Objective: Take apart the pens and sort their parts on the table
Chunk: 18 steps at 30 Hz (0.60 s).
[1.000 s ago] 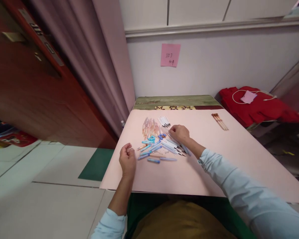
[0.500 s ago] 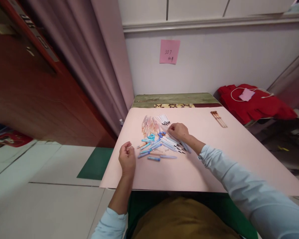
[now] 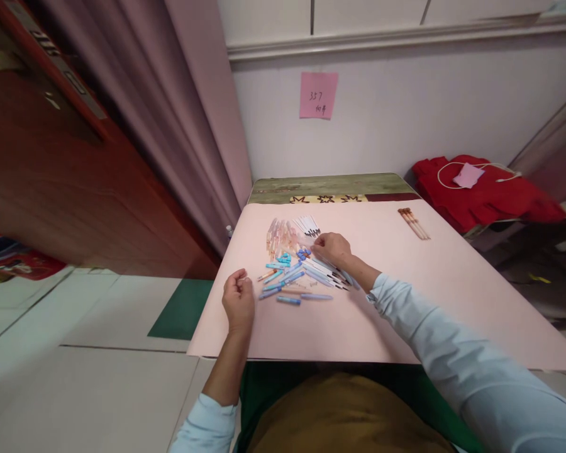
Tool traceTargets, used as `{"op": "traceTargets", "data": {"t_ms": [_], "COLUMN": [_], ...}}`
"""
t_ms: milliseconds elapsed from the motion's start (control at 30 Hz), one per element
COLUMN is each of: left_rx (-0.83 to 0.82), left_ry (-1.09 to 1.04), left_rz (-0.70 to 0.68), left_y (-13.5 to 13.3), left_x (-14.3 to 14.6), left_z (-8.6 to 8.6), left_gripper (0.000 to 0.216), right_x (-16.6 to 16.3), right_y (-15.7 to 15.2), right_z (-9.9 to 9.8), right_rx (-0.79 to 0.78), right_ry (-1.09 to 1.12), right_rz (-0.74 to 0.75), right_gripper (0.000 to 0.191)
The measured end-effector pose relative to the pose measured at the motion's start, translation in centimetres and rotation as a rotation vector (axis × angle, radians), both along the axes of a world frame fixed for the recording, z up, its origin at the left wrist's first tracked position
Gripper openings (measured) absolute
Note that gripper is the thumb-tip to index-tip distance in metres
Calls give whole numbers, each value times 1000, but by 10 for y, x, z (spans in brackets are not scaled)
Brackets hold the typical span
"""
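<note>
My right hand (image 3: 334, 246) reaches over the far right part of a pile of pen parts, its fingertips pinched together low among them. What lies between those fingertips is too small to make out. Close by are blue clips (image 3: 304, 254), white refills with dark tips (image 3: 327, 272) and clear pen barrels (image 3: 283, 236). My left hand (image 3: 239, 303) hovers at the pile's left side with curled fingers, and whatever is inside them, if anything, is hidden. Blue pen barrels (image 3: 288, 277) lie to the right of it, and a short blue piece (image 3: 288, 301) rests nearer to me.
Finished-looking brown-topped pens (image 3: 414, 224) lie side by side at the table's (image 3: 358, 333) far right. White refills (image 3: 306, 225) are fanned out behind the pile. A red cloth (image 3: 481, 195) with a cable sits beyond the right edge. A wall (image 3: 382, 113) closes off the back.
The view has shifted very slightly. Both hands keep nearly the same places, the right one still pinched at the pile and the left one curled.
</note>
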<state>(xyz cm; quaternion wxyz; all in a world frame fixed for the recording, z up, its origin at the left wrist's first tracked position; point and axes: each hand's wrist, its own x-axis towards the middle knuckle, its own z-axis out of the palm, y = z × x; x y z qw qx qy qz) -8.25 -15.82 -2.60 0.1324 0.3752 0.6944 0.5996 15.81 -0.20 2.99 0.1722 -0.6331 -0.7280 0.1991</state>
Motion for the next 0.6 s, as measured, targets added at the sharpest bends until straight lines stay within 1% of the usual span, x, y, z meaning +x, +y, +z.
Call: {"op": "traceTargets", "data": {"t_ms": [100,200,267,333,433,533,600], "left_rx": [-6,-19,-30,-39,-38,-26,-22], "left_ry": [-16,-43,-53,-58,-53,-40,-23], "left_rz": [5,1,2,9,6,2,12], "left_y": [0,2,2,3,3,3,3], "left_x": [1,3,5,5,6,7,7], "left_z": [2,5,7,9,8,5,2], "left_gripper": [32,32,32,33,34,33,33], "right_x": [30,76,106,128,140,135,129], "right_y": [2,-1,-10,-23,-46,-64,-69], "right_z": [5,10,11,9,3,-5,-9], "right_rx": [18,41,73,75,64,55,56], "right_ry": [53,101,166,163,54,-32,-65], "right_rz": [0,-34,-71,-73,-67,-69,-55], "right_gripper": [23,30,30,31,27,25,26]}}
